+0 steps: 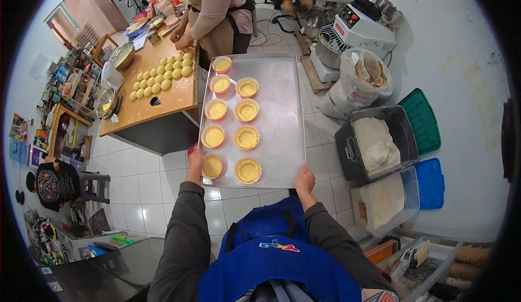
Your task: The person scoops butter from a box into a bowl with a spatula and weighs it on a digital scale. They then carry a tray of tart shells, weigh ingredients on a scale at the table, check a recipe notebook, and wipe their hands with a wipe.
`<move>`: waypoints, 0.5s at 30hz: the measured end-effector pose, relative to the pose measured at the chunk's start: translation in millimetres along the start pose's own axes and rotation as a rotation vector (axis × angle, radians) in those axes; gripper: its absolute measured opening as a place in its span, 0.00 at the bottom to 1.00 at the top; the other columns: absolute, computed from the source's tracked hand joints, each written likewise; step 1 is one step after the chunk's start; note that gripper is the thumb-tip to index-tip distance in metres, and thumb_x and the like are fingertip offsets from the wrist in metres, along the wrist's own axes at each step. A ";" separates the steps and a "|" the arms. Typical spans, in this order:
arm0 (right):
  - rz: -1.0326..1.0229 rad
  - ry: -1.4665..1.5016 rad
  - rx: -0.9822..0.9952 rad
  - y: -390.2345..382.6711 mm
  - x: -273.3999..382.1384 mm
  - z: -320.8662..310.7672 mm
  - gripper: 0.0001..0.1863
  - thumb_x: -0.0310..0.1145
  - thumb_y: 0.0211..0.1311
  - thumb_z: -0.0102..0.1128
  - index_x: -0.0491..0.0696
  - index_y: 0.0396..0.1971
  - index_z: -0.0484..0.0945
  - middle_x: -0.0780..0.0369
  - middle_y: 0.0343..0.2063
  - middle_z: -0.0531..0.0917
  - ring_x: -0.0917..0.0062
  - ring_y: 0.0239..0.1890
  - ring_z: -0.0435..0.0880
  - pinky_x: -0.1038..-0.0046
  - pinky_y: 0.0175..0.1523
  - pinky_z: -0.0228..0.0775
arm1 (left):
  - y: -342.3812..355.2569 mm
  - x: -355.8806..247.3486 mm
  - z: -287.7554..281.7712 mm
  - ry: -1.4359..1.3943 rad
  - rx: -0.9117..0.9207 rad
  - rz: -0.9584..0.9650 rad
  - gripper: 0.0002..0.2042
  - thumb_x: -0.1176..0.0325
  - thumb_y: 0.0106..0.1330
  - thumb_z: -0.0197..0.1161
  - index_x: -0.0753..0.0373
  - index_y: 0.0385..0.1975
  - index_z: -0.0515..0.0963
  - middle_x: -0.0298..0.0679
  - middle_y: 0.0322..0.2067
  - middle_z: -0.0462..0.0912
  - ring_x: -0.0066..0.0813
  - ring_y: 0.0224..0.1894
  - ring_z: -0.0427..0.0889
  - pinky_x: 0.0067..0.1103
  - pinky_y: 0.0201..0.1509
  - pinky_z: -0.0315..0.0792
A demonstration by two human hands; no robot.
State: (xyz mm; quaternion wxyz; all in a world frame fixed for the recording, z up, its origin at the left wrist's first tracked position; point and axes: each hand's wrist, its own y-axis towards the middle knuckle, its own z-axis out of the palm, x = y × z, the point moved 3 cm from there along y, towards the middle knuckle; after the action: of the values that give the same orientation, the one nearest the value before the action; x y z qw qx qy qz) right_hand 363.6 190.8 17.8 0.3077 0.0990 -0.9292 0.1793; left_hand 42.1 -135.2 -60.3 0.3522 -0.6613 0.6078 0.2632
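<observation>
A large metal baking tray is held out in front of me, level above the tiled floor. My left hand grips its near left corner, and my right hand closes on the near right corner. Two columns of paper baking cups with yellow dough fill the tray's left half. Those in the right column, such as the dough cup nearest me, are hollowed like shells. In the left column the dough cup looks filled nearly flat. The fingers under the tray are hidden.
Ahead on the left stands a wooden worktable with rows of round dough balls. A co-worker works at its far side. To the right are a dough mixer, a flour sack and open flour bins. A stool stands left.
</observation>
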 end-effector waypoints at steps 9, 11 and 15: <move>0.004 0.024 0.074 17.9 15.7 13.7 0.34 0.52 0.63 0.31 0.34 0.25 0.76 0.43 0.28 0.78 0.49 0.36 0.76 0.56 0.44 0.65 | -5.9 -48.2 -15.8 0.367 0.190 0.048 0.30 0.46 0.63 0.38 0.70 0.36 0.76 0.56 0.38 0.77 0.49 0.44 0.74 0.33 0.48 0.65; 0.003 0.025 0.081 21.2 14.5 17.2 0.34 0.52 0.63 0.31 0.34 0.25 0.76 0.43 0.28 0.78 0.49 0.36 0.76 0.56 0.44 0.65 | -20.0 -52.6 -18.4 0.317 0.194 -0.017 0.30 0.46 0.63 0.38 0.70 0.37 0.76 0.57 0.38 0.76 0.50 0.45 0.74 0.33 0.48 0.65; -0.009 0.094 0.125 19.4 17.6 21.5 0.35 0.53 0.62 0.32 0.34 0.24 0.77 0.43 0.27 0.78 0.50 0.36 0.76 0.58 0.44 0.65 | -48.7 -21.9 -45.4 0.121 0.137 -0.169 0.30 0.45 0.63 0.38 0.70 0.37 0.76 0.58 0.39 0.76 0.51 0.45 0.74 0.32 0.49 0.65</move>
State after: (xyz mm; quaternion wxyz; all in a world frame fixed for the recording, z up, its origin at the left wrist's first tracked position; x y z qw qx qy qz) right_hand 332.4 198.9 7.2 0.3449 0.1135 -0.9003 0.2400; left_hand 84.0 -156.7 -8.3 0.3801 -0.6991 0.5867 0.1502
